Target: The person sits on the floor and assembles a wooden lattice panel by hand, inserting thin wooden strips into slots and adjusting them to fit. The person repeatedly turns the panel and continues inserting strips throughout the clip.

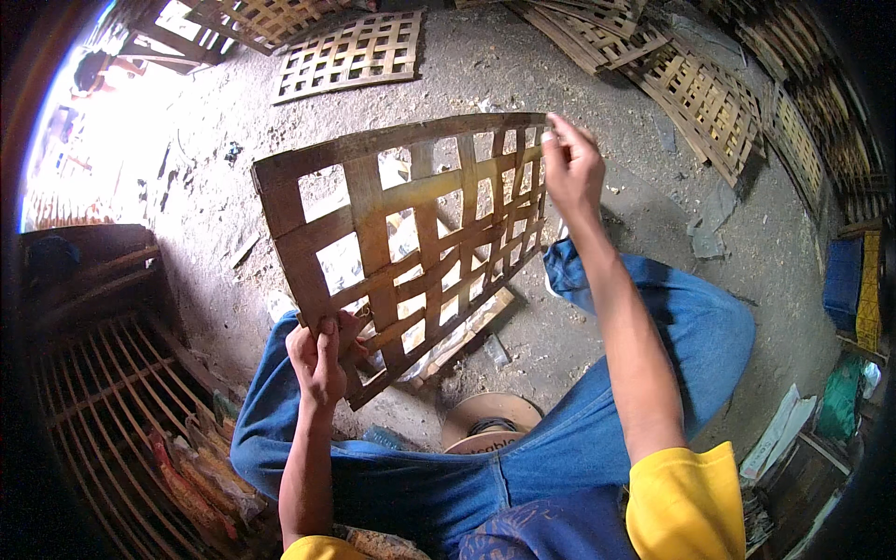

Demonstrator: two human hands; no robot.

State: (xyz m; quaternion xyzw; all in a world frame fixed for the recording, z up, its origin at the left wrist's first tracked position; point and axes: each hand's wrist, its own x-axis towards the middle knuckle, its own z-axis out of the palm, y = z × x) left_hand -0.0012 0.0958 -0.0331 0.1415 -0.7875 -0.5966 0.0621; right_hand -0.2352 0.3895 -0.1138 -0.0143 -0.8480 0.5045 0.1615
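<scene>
A woven lattice panel of flat brown strips is held up and tilted in front of me, with square gaps through which the floor shows. My left hand grips its lower left edge, thumb on the near face. At the far right top corner, my right hand pinches the rim between thumb and fingers. Under the panel, close to my lap, a round tan spool with dark coiled material in its middle sits on the floor. Part of a pale wooden strip lies below the panel's bottom edge.
Another lattice panel lies flat on the floor ahead. More panels are stacked at the far right. A slatted wooden rack stands at my left. Blue and yellow packs are at the right edge. My jeans-clad legs spread around the work.
</scene>
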